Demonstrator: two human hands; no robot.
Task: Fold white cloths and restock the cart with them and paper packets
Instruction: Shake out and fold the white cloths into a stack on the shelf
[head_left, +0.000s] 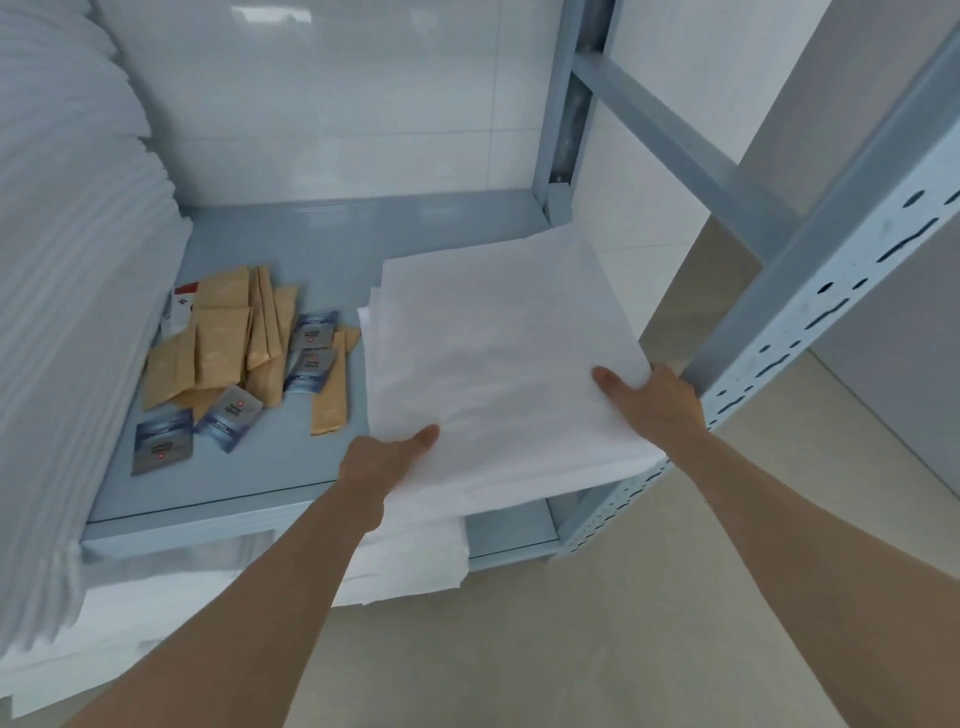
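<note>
On the grey shelf (291, 467), right side: both hands, left hand (387, 460) and right hand (657, 402), grip the folded white cloths (498, 358), thumbs on top; paper packets (244, 353) lie just beside.

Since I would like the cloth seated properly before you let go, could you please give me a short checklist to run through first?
1. Both hands hold the folded white cloth: left hand at the near-left corner, right hand at the near-right edge, thumbs on top. Ok.
2. Cloth fully on the shelf: its near edge overhangs the front lip. Not ok.
3. Cloth apart from the paper packets: a strip of bare shelf shows between them. Ok.
4. Cloth lies flat and folded, with no loose corner showing. Ok.
5. Right hand clear of the perforated post: very close; contact cannot tell.
</note>
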